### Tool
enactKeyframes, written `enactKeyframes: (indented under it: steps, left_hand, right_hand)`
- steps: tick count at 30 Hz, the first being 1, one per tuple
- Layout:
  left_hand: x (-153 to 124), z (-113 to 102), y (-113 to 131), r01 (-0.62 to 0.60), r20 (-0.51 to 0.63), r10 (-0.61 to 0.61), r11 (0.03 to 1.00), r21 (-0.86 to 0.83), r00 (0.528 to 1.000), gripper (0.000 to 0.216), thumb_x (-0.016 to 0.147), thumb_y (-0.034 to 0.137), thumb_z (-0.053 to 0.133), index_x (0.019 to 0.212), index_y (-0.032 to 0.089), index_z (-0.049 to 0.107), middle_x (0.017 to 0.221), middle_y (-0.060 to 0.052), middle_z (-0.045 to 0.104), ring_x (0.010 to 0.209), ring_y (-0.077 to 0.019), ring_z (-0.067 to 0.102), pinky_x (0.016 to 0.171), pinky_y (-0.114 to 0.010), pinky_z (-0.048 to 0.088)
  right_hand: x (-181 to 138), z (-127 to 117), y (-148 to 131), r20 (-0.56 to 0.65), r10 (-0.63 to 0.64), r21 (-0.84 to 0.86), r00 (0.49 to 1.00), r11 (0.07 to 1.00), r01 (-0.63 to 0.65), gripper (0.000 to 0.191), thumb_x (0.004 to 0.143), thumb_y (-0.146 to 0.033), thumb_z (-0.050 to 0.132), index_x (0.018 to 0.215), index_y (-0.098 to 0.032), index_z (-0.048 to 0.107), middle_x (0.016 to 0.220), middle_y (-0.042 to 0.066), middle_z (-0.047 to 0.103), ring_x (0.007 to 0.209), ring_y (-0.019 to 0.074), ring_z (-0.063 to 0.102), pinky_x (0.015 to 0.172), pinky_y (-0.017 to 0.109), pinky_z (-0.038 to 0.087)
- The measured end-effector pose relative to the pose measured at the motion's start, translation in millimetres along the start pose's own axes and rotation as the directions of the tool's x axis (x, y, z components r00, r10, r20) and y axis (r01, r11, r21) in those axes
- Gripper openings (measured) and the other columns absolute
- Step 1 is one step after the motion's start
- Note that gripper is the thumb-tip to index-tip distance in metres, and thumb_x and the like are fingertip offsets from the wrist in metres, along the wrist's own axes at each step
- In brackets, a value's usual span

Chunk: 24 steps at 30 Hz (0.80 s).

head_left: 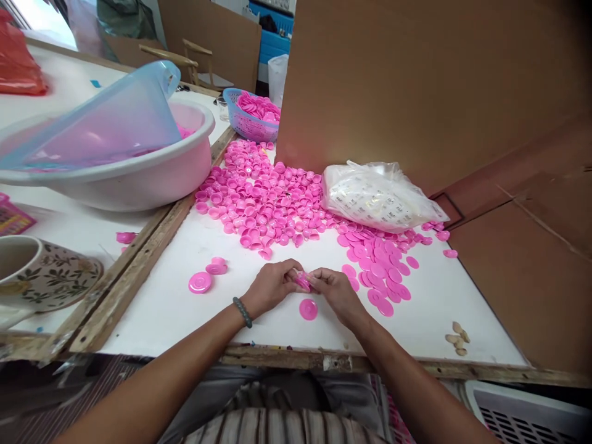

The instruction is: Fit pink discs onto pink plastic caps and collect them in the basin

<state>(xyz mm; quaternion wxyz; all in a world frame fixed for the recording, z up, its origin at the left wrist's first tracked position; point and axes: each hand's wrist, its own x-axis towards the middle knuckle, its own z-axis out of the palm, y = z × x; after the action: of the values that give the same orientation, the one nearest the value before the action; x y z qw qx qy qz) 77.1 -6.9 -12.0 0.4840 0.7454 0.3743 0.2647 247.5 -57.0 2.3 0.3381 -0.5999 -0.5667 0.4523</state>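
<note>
My left hand (pixel 272 285) and right hand (pixel 337 292) pinch one small pink plastic cap piece (pixel 303 281) together above the white table (pixel 166 308). A few flat pink discs (pixel 200 282) lie finished leftward, I judge; the heaped pink caps (pixel 259 203) remain, so most work is left.

A white table (pixel 176 308) with a worn wooden edge fills the view, with a second white table (pixel 69 80) to the left. Brown cardboard (pixel 416 80) stands as a wall behind and to the right. Farther back are a wooden chair (pixel 185 58) and blue crates (pixel 275 37). Daylight enters at the top left.
</note>
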Motion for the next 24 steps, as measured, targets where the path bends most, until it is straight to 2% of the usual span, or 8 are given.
enactKeyframes:
  steps: [2, 4, 6, 8, 11, 14, 19, 24]
  left_hand:
    - [-6, -10, 1, 0.103, -0.012, -0.104, 0.993, -0.057, 0.994, 0.027, 0.067, 0.036, 0.067, 0.086, 0.019, 0.058, 0.07, 0.001, 0.063, 0.065, -0.0127, 0.057, 0.058, -0.022, 0.042]
    - [-11, -20, 2, 0.241, -0.038, -0.246, 0.965, -0.105, 0.969, 0.027, 0.064, 0.037, 0.068, 0.078, 0.017, 0.058, 0.061, 0.002, 0.06, 0.054, -0.0105, 0.053, 0.049, -0.02, 0.038]
    - [-14, -28, 3, 0.353, -0.027, -0.363, 0.919, -0.176, 0.931, 0.025, 0.064, 0.035, 0.067, 0.073, 0.015, 0.055, 0.052, 0.004, 0.055, 0.044, -0.0078, 0.046, 0.042, -0.018, 0.032]
    - [-14, -33, 5, 0.414, 0.002, -0.427, 0.876, -0.247, 0.904, 0.022, 0.063, 0.029, 0.067, 0.07, 0.015, 0.053, 0.046, 0.006, 0.051, 0.039, -0.0066, 0.042, 0.039, -0.017, 0.03]
    - [-12, -35, 5, 0.46, 0.013, -0.477, 0.84, -0.289, 0.879, 0.018, 0.062, 0.019, 0.066, 0.071, 0.015, 0.051, 0.042, 0.007, 0.05, 0.038, -0.0076, 0.046, 0.038, -0.017, 0.034]
    - [-10, -34, 4, 0.498, 0.042, -0.512, 0.809, -0.311, 0.858, 0.021, 0.062, 0.018, 0.067, 0.071, 0.015, 0.049, 0.044, 0.005, 0.054, 0.04, -0.0096, 0.052, 0.041, -0.019, 0.042]
    - [-11, -30, 1, 0.491, 0.045, -0.511, 0.793, -0.361, 0.858, 0.03, 0.06, 0.027, 0.072, 0.069, 0.016, 0.046, 0.044, 0.005, 0.054, 0.041, -0.0114, 0.055, 0.044, -0.023, 0.047]
    - [-17, -28, -3, 0.407, 0.014, -0.443, 0.81, -0.422, 0.897, 0.033, 0.06, 0.034, 0.072, 0.074, 0.016, 0.047, 0.049, 0.005, 0.055, 0.045, -0.0102, 0.055, 0.046, -0.021, 0.046]
  right_hand:
    - [3, 8, -5, 0.045, 0.048, 0.121, 0.998, 0.991, -0.053, 0.03, 0.083, -0.041, 0.048, 0.095, -0.016, 0.062, 0.072, 0.001, 0.06, 0.065, 0.0119, 0.054, 0.061, 0.025, 0.044]
    - [5, 15, -8, 0.041, 0.037, 0.111, 0.998, 0.993, -0.041, 0.035, 0.084, -0.04, 0.046, 0.11, -0.018, 0.056, 0.081, 0.002, 0.061, 0.067, 0.0117, 0.055, 0.062, 0.026, 0.045]
    - [7, 18, -10, 0.035, -0.069, -0.025, 0.997, 0.997, 0.07, 0.036, 0.085, -0.038, 0.047, 0.117, -0.022, 0.053, 0.094, 0.004, 0.06, 0.073, 0.0122, 0.056, 0.065, 0.027, 0.046]
    - [10, 21, -11, 0.103, -0.249, -0.218, 0.963, 0.939, 0.266, 0.033, 0.083, -0.036, 0.051, 0.114, -0.024, 0.056, 0.099, 0.005, 0.058, 0.078, 0.0136, 0.055, 0.068, 0.027, 0.045]
    - [13, 24, -12, 0.242, -0.404, -0.431, 0.882, 0.77, 0.471, 0.024, 0.082, -0.031, 0.055, 0.103, -0.022, 0.062, 0.088, 0.005, 0.059, 0.081, 0.0157, 0.053, 0.067, 0.027, 0.044]
    - [15, 28, -10, 0.262, -0.409, -0.538, 0.874, 0.69, 0.484, 0.017, 0.082, -0.027, 0.055, 0.096, -0.021, 0.063, 0.075, 0.003, 0.057, 0.074, 0.0152, 0.051, 0.061, 0.024, 0.043]
    - [11, 33, -3, 0.209, -0.432, -0.59, 0.877, 0.66, 0.465, 0.019, 0.085, -0.023, 0.049, 0.098, -0.018, 0.061, 0.074, 0.005, 0.057, 0.074, 0.0169, 0.049, 0.062, 0.027, 0.042]
    - [7, 38, -1, 0.085, -0.436, -0.564, 0.896, 0.72, 0.404, 0.023, 0.083, -0.029, 0.053, 0.102, -0.018, 0.059, 0.079, 0.006, 0.059, 0.077, 0.019, 0.05, 0.067, 0.03, 0.043]
